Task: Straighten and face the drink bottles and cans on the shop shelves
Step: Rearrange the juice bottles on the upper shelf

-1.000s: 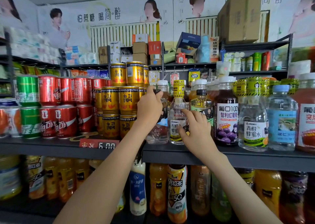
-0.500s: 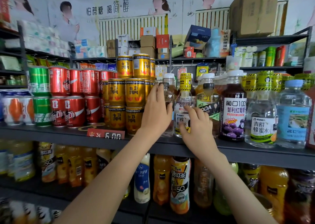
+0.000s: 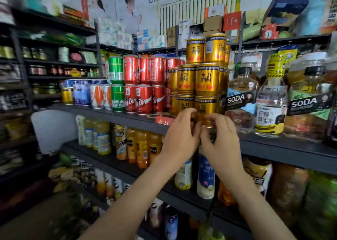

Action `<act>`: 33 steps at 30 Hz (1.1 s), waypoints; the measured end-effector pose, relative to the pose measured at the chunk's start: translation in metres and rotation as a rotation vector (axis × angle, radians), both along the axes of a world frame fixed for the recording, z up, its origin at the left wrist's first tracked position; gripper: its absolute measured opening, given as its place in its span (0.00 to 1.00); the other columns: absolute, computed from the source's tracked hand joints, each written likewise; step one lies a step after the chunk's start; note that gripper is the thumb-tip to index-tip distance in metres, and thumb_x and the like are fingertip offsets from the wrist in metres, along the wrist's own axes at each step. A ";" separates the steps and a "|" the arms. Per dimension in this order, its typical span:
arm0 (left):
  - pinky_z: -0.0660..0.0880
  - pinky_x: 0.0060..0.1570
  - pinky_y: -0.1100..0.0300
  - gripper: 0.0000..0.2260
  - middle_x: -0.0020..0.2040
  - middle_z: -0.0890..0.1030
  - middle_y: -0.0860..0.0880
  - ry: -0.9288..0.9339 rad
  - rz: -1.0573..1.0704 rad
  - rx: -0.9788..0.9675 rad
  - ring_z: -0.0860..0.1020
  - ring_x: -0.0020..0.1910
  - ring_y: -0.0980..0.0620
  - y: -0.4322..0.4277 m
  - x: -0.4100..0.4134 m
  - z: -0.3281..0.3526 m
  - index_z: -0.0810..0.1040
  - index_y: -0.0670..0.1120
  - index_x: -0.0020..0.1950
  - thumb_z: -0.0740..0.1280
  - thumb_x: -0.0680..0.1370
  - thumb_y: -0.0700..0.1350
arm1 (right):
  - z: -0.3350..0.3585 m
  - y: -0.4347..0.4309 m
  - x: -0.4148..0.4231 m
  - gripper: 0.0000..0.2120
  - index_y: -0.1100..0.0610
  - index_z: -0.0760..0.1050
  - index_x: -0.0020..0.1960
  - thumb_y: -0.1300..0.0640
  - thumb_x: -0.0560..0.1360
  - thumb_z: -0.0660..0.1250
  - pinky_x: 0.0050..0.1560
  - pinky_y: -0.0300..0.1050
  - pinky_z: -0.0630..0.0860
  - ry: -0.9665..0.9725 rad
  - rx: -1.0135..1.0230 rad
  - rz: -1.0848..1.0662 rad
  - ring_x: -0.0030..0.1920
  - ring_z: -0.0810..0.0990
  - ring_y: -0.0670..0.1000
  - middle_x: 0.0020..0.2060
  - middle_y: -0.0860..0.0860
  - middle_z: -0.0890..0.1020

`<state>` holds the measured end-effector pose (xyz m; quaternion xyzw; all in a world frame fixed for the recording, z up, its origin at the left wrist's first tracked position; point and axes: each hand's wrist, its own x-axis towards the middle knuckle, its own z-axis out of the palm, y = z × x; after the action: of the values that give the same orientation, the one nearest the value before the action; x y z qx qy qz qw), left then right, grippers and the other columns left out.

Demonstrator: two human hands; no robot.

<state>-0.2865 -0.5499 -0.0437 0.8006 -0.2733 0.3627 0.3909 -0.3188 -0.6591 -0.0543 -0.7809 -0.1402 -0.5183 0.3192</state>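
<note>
Two hands, one stack, one shelf.

- Shelf (image 3: 282, 146): dark board, its front edge passing just behind both hands.
- Gold can stack (image 3: 206, 79): three tiers, rising directly above the fingers.
- Clear bottles (image 3: 269, 110): right of the right hand. Held a second ago, now let go, labels mostly forward.
- Left hand (image 3: 182, 139), right hand (image 3: 222, 146): shifted left off the bottles. Each curls its fingers onto the bottom gold can (image 3: 205, 108) between them.
- Price tag (image 3: 164, 121): just left of the left hand.

Judgement: bottles look finished, can facing begins.
</note>
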 end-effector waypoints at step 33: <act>0.68 0.46 0.60 0.14 0.53 0.74 0.50 0.392 0.468 -0.225 0.73 0.51 0.52 0.528 0.250 -0.020 0.70 0.43 0.63 0.64 0.79 0.46 | -0.004 0.461 0.259 0.20 0.57 0.67 0.67 0.60 0.77 0.65 0.56 0.33 0.63 0.305 0.018 0.317 0.56 0.70 0.44 0.57 0.46 0.68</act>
<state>-0.0362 -0.0224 -0.0636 0.8480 0.0404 0.3097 0.4281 -0.0598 -0.1986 -0.0584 -0.8156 -0.2069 -0.3387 0.4211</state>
